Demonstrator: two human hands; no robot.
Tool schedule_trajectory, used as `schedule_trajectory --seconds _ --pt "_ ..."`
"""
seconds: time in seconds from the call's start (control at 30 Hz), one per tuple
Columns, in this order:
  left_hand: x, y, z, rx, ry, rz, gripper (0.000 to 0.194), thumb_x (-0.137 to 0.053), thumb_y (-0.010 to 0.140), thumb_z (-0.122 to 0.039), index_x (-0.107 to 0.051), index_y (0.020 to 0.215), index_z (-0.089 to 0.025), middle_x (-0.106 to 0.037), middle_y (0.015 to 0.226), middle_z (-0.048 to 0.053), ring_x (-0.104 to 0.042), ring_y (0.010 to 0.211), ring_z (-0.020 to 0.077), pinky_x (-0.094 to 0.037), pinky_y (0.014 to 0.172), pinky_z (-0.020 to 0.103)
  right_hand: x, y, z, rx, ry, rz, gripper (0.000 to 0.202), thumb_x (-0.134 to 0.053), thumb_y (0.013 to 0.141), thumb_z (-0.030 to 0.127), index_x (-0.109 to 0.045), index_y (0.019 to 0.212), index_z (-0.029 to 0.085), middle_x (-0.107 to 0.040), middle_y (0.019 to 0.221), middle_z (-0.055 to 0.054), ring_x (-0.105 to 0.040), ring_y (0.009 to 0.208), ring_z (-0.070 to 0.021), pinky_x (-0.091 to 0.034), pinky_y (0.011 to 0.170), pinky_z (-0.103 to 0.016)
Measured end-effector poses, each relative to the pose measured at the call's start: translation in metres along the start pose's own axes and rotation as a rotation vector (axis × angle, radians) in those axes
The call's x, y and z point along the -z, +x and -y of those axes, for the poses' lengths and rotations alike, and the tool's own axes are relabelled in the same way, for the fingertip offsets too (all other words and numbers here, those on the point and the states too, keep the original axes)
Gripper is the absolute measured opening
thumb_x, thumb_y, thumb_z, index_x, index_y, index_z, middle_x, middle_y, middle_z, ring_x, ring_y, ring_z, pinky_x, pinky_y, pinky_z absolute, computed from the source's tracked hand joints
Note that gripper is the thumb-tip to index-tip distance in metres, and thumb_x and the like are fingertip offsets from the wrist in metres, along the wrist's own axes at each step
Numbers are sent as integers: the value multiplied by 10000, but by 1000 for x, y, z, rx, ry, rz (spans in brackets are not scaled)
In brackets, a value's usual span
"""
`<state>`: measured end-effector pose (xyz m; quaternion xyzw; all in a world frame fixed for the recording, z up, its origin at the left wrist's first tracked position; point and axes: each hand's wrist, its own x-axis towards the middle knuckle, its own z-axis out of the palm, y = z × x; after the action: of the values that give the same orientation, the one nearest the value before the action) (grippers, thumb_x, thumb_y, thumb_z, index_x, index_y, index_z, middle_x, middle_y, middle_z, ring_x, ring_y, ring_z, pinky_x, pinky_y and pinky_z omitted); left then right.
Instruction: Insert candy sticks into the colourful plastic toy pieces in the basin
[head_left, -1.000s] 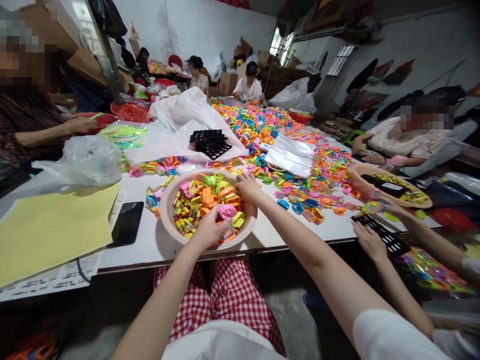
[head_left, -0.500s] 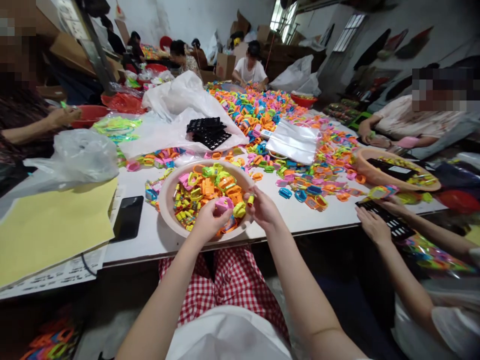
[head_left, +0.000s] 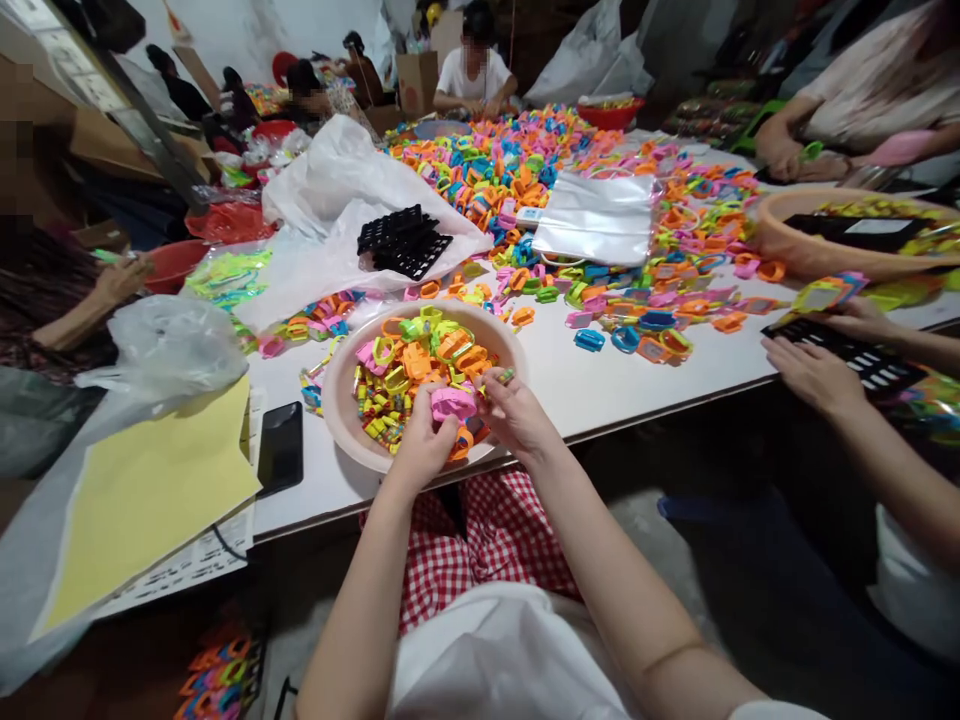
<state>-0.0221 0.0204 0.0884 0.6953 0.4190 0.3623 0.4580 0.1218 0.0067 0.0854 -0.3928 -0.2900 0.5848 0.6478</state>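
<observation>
A person's left hand [head_left: 424,450] and right hand [head_left: 517,415] meet over the near rim of a bowl [head_left: 337,400] heaped with coloured plastic pieces. The left fingers [head_left: 439,428] are clenched around a pink piece [head_left: 452,403], which sits just above them and between the two hands. The right fingers [head_left: 491,392] pinch a small yellow-green part [head_left: 504,377] at their tips, close beside the pink piece; whether the two parts touch cannot be told. The bowl stands on a white tabletop [head_left: 570,385], directly beyond both hands. To the left of the left fingers lie a black phone [head_left: 280,448] and a yellow sheet [head_left: 150,490]. Far beyond the fingers, loose pieces [head_left: 525,180] in orange, blue, green and pink cover the tabletop around a stack of black trays [head_left: 403,240] on a white bag [head_left: 337,215]. To the right of the right fingers, a co-worker's hand [head_left: 814,372] rests on another black tray [head_left: 855,355].
</observation>
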Motion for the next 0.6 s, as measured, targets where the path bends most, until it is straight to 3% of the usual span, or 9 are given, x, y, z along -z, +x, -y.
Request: schedule_trajectory --seconds 0.17,0.33,0.47,0.6 --pt "-2 -3 -4 -150 -25 14 250 -479 803 -280 -408 1033 -216 -544 1156 77 -519 1104 174 -419 951 299 -5 -2 -3 -34 144 -21 513 -810 496 546 -487 697 202 -485 650 50 -457 555 -80 -412 509 -211" --pt "-3 -3 -1 -44 -48 36 328 -503 845 -404 -412 1090 -206 -577 1044 62 -572 940 162 -464 850 279 -6 -2 3 14 163 -19 540 -786 507 590 -441 638 195 -447 598 59 -410 504 -61 -357 448 -193" --pt "-3 -4 0 -30 -76 122 398 -507 840 -498 -445 1080 -187 -585 942 46 -573 815 152 -472 734 257 -7 -3 7 18 188 -26 509 -798 558 470 -370 595 197 -372 481 91 -298 392 -35 -254 371 -176" --pt "-1 -5 -3 -35 -6 215 352 -518 849 -466 -498 1056 -183 -587 911 33 -556 785 143 -449 714 243 -9 -5 8 -18 160 -28 472 -808 543 399 -385 618 204 -373 455 100 -270 375 -35 -218 356 -171"
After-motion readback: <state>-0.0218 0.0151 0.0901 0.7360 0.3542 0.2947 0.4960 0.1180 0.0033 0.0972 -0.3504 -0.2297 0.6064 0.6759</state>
